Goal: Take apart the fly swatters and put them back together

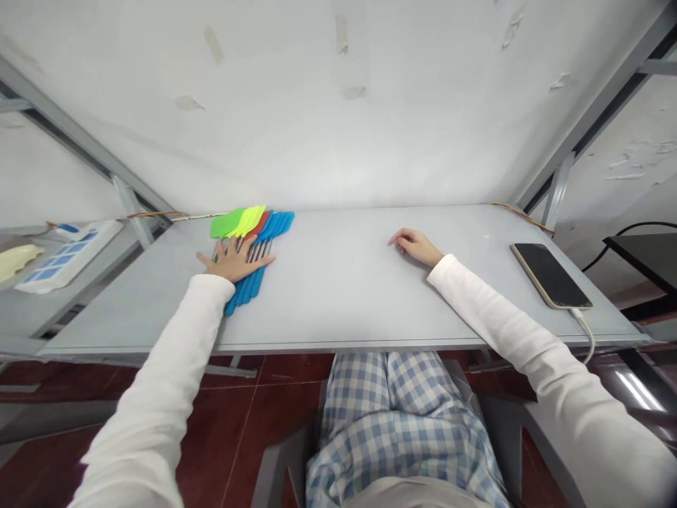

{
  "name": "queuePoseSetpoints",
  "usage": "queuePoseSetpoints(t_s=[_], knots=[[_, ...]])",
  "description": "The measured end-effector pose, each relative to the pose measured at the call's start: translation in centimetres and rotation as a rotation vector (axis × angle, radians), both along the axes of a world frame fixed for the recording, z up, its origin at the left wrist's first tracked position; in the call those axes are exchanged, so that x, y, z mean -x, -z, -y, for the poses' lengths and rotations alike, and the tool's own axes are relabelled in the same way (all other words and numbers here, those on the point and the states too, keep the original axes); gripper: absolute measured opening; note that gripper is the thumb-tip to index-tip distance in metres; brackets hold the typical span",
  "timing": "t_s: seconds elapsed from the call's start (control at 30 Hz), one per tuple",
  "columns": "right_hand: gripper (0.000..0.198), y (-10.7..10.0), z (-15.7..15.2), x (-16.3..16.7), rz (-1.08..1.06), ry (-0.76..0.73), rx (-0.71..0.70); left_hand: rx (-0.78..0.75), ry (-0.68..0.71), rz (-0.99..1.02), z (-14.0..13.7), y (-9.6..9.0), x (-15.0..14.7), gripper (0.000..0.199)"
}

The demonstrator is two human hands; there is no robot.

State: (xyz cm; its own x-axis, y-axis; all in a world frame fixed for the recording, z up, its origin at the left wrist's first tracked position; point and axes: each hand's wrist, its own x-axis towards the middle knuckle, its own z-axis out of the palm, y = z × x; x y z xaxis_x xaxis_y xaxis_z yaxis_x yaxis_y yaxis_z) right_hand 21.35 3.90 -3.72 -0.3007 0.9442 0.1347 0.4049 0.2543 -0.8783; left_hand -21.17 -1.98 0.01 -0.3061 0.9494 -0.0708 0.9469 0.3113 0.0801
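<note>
My left hand lies flat with its fingers spread over a bundle of spatulas. Their flat heads fan out beyond my fingertips: green, yellow, red and blue. Thin metal shafts show between and beside my fingers. Blue handles stick out below the palm toward the table's front edge, while the other handles are mostly hidden. My right hand rests on the tabletop right of the middle, away from the spatulas. Its fingers are loosely bent, the index finger is stretched out, and it holds nothing.
A phone with a white charging cable lies on the grey table at the right. On the left surface are a white power strip and a pale yellow object. Metal frame posts stand at both sides, against the wall.
</note>
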Motion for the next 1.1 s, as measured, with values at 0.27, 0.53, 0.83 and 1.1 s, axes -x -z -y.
queuePoseSetpoints(t_s=[0.27, 0.53, 0.83, 1.1], knots=[[0.020, 0.5, -0.5, 0.0, -0.095, 0.032, 0.058, -0.010, 0.536, 0.110, -0.7, 0.2, -11.6, 0.056], [0.023, 0.7, 0.3, 0.5, 0.031, 0.030, -0.088, -0.337, 0.458, 0.069, -5.0, 3.2, -17.1, 0.036], [0.026, 0.6, 0.4, 0.3, 0.100, -0.006, -0.120, -0.324, 0.462, 0.125, -4.8, 3.1, -16.0, 0.036], [0.027, 0.7, 0.4, 0.3, 0.101, -0.007, -0.139, -0.474, -0.304, -0.030, -5.5, 3.3, -11.9, 0.052]])
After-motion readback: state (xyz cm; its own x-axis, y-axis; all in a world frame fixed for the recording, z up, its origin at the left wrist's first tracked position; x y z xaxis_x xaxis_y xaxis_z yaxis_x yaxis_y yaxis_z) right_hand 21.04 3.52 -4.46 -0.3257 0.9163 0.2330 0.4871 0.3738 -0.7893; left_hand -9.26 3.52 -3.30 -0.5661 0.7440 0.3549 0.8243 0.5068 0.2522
